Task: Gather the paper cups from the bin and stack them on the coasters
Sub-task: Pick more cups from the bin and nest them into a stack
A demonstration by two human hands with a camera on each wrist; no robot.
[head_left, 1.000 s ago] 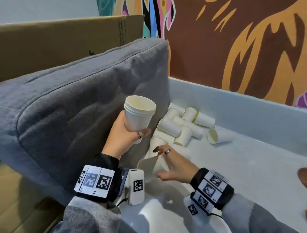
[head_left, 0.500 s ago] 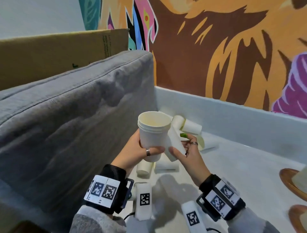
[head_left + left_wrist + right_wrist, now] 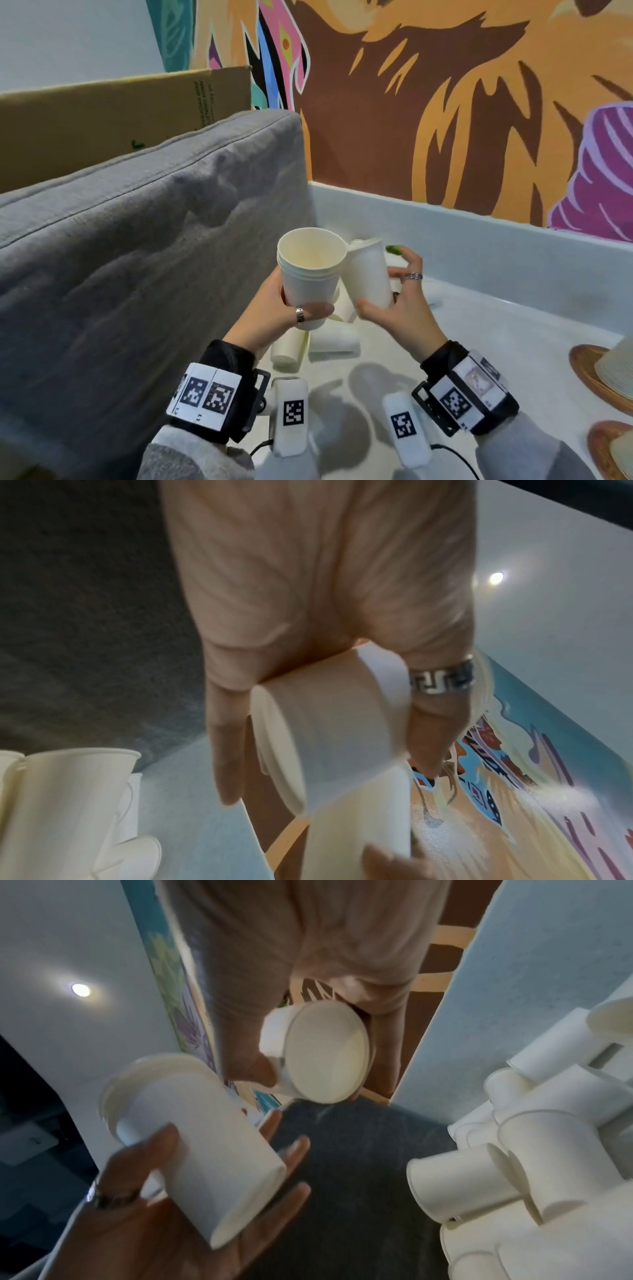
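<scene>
A stack of nested white paper cups (image 3: 310,274) stands upright in my left hand (image 3: 301,308), thumb across the front and fingers behind. My right hand (image 3: 380,284) grips a single paper cup (image 3: 368,274), tilted, its rim touching the stack's rim on the right. In the left wrist view the stack (image 3: 329,723) shows from below with the single cup (image 3: 359,818) under it. In the right wrist view the single cup's base (image 3: 325,1050) faces the camera beside the stack (image 3: 198,1137). Loose cups (image 3: 329,339) lie on the bin floor beneath both hands. A wooden coaster (image 3: 589,373) lies at the right edge.
The white bin wall (image 3: 479,246) runs along the back below a painted mural. A grey cushion (image 3: 137,257) rises on the left, with a cardboard box (image 3: 102,120) behind it. A pile of cups (image 3: 548,1150) lies by the wall. A second coaster (image 3: 606,445) lies lower right.
My right hand picked a cup off the bin floor and raised it up against the stack. My left hand brought the stack slightly toward the right.
</scene>
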